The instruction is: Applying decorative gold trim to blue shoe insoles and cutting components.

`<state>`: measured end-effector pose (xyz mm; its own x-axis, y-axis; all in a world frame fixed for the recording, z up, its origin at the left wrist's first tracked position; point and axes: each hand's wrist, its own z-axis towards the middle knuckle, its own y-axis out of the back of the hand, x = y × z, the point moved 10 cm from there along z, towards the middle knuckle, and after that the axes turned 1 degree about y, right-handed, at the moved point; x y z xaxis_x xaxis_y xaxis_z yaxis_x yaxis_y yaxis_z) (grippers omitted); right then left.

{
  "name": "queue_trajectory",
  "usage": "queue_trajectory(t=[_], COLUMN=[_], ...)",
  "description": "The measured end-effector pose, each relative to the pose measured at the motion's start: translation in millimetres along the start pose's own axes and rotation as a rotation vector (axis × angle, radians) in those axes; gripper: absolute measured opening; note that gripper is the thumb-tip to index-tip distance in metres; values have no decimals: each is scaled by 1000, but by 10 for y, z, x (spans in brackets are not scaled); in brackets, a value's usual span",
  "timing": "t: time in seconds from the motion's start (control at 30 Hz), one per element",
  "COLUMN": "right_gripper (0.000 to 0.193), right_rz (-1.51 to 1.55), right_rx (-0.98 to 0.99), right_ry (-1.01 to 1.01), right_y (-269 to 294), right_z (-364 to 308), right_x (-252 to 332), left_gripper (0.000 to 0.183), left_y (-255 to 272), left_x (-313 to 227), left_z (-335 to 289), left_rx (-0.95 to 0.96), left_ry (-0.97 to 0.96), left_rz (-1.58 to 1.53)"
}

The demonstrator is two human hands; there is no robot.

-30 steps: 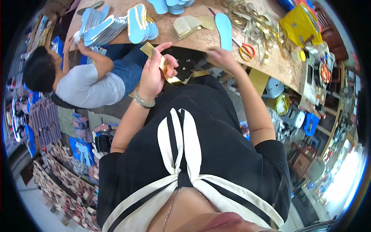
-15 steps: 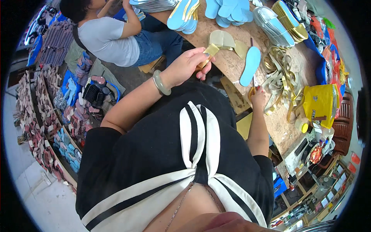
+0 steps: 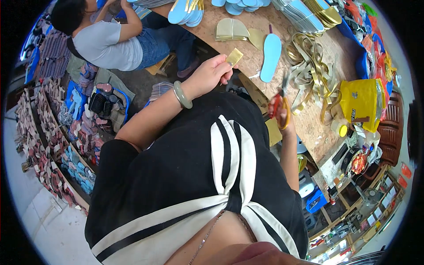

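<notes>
Gold piece (image 3: 234,56), small, flat and rectangular, pinched in left hand (image 3: 211,76).

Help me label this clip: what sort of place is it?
Likely a small shoemaking workshop: light-blue insoles and gold strips lie on the wooden workbench, and more cut pieces cover the floor.

gold piece (image 3: 234,56): glossy, metallic-looking sheet, gleaming in the left hand (image 3: 211,76)
scissors (image 3: 281,104): smooth orange plastic handles, sitting in the right hand (image 3: 282,115)
table (image 3: 247,53): matt, bare wood, looking rough
insole (image 3: 270,51): matt pale blue, foam-like
bangle (image 3: 182,95): smooth, shining pale green
</notes>
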<state>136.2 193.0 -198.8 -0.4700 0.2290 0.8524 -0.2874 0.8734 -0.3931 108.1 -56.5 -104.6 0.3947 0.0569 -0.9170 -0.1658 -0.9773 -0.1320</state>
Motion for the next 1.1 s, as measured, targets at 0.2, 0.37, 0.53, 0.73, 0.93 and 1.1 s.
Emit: queue_trajectory(t=[0.2,0.37,0.53,0.73,0.93,1.1], right_gripper=[92,88,76,73,83,66], right_rz=[-444,-661,-888,-874,-735,-784], right_rx=[173,294,359,414,368,134], right_ry=[-56,-63,13,80,10,-8], right_y=[-633,-875,-1023,-1124,-896,-203], right_z=[139,173,224,203,170,290], right_x=[357,397,494,546,461,317], left_gripper=[23,23,22,22,23,21], left_y=[-6,19,-22,-65,-122,-179], left_x=[43,126,176,185,130,144], left_z=[-56,-201,-293,-363,-375,-355], left_rx=[-98,-167,-164,-172,-155,-166], left_ry=[22,53,53,59,51,48], left_rz=[184,205,187,194,177,85])
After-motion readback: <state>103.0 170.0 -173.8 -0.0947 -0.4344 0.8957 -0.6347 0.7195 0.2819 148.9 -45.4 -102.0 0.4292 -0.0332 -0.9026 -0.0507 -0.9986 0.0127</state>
